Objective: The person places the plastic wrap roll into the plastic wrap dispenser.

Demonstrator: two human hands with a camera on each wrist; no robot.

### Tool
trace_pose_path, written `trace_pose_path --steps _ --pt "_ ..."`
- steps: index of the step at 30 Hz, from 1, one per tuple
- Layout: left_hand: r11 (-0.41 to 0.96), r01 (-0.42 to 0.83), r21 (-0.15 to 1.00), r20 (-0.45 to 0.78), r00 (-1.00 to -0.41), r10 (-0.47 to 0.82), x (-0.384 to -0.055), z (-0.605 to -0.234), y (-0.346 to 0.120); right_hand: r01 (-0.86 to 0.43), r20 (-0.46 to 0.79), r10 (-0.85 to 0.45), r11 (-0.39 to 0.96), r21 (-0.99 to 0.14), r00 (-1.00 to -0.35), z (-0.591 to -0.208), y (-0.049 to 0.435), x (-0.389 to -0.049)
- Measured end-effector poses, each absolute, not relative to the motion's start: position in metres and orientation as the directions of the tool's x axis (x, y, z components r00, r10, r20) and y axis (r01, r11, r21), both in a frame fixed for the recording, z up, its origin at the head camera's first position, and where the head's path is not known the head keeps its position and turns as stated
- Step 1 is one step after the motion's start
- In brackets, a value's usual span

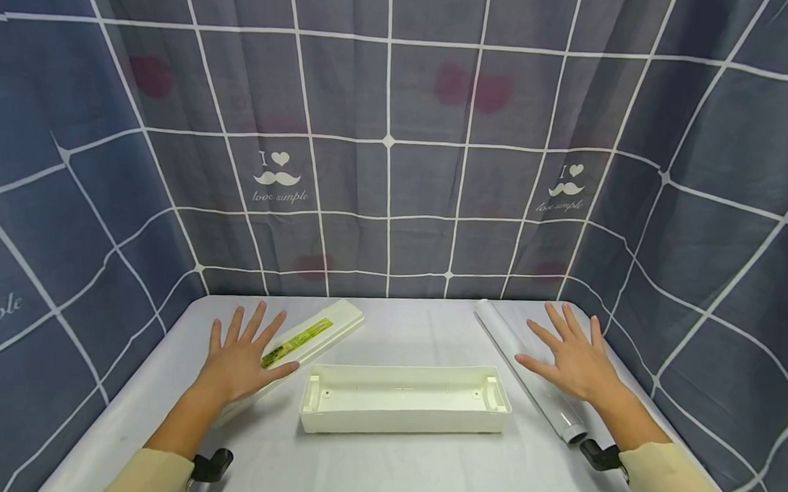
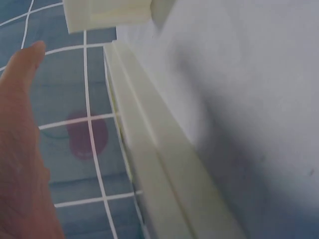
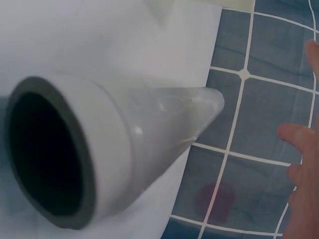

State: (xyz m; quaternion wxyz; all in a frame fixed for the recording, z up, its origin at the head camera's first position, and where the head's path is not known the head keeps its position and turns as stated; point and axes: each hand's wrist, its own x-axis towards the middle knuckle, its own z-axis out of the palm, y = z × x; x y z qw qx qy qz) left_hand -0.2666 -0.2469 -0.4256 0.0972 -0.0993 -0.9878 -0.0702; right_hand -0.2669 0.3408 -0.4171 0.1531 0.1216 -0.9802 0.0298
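Note:
In the head view, my left hand [image 1: 241,360] is spread with straight fingers above a long cream lid [image 1: 325,328] with a yellow-green label, covering part of it. My right hand [image 1: 574,355], fingers likewise spread, hovers by a roll of clear plastic wrap [image 1: 529,371] lying at a slant. Between the hands lies an open cream box [image 1: 407,423], long and hollow, its inside facing up. The left wrist view has the lid's edge [image 2: 149,144] below the hand. In the right wrist view, the roll's hollow core end [image 3: 89,164] is close to the camera. Neither hand holds anything.
A white-covered table [image 1: 376,471] carries everything. Behind it and on both sides hangs a blue-grey curtain [image 1: 352,175] with a white grid. Black wrist mounts [image 1: 211,466] sit on both wrists, near the cream sleeves.

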Motion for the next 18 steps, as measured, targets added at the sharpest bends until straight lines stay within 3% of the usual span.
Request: trace_pose_path --steps 18 --pt "0.91 0.325 0.258 0.263 -0.93 0.257 -0.248 -0.443 -0.221 -0.297 0.343 -0.249 0.95 -0.095 -0.906 -0.444 0.331 -0.246"
